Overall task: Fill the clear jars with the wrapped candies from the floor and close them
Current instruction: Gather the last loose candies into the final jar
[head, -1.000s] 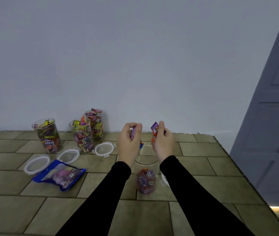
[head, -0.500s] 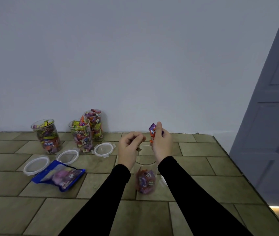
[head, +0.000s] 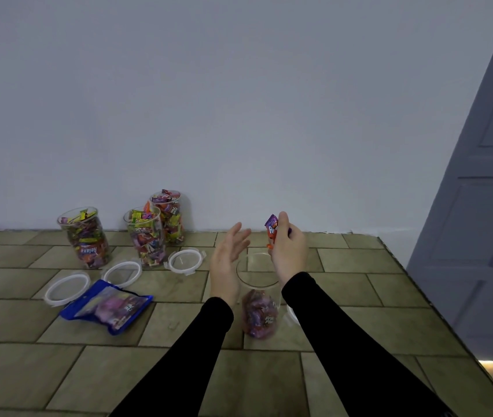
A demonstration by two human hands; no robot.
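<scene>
Two hands are hovering over a clear plastic jar (head: 258, 296) standing on the tiled floor (head: 359, 296), partly filled with purple wrapped candies (head: 259, 319); the left hand (head: 227, 260) is showing straight, spread fingers and holding nothing; the right hand (head: 287, 251) is pinching an orange-and-purple wrapped candy (head: 271, 230) above the jar's mouth.

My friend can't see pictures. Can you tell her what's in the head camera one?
A person's right hand pinches a wrapped candy above an open clear jar holding some candies at the bottom, while the left hand is open beside it. On the tiled floor to the left stand three full jars without lids, three white-rimmed lids and a blue candy bag.
</scene>
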